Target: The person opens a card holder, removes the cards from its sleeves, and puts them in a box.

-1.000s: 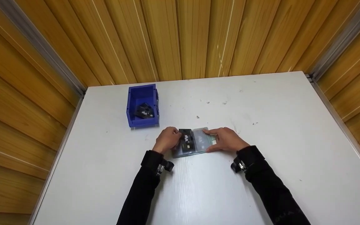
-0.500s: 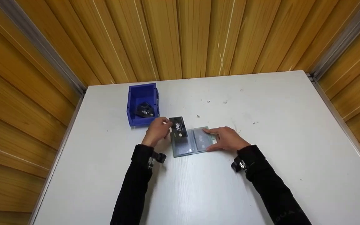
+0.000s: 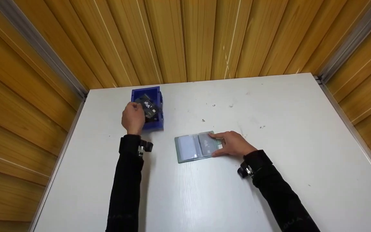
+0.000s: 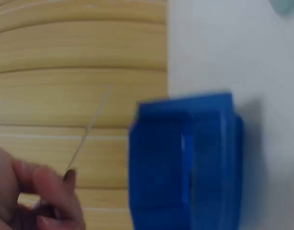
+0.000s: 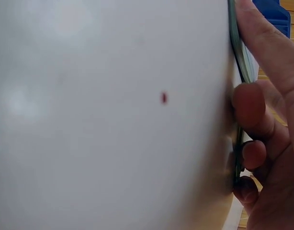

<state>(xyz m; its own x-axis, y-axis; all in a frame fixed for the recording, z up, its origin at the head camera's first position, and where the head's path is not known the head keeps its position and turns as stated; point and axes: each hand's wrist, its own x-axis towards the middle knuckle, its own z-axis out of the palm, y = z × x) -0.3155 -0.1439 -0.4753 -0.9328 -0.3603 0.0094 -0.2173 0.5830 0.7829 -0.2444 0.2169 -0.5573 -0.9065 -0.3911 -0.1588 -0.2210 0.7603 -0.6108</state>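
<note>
My left hand [image 3: 133, 118] pinches a black VIP card [image 3: 148, 106] over the blue bin [image 3: 157, 126]. In the left wrist view that card [image 4: 87, 134] shows nearly edge-on from the fingers [image 4: 53, 189], above and beside the bin [image 4: 214, 167]. More dark cards lie in the bin, partly covered by the held one. An open card holder [image 3: 187, 147] with clear sleeves and a greenish edge lies on the table. My right hand [image 3: 235, 144] grips its right side, thumb at the near corner. The right wrist view shows the fingers [image 5: 249, 106] curled at the holder's edge [image 5: 235, 43].
The white table [image 3: 285, 129] bears small dark marks beyond the holder. Yellow wood-look panels [image 3: 198, 38] stand behind it and along both sides. The bin sits near the back left, its front lip toward me.
My left hand has drawn the black card up off the holder's left page and carried it left and away to the bin. The right hand has stayed on the holder.
</note>
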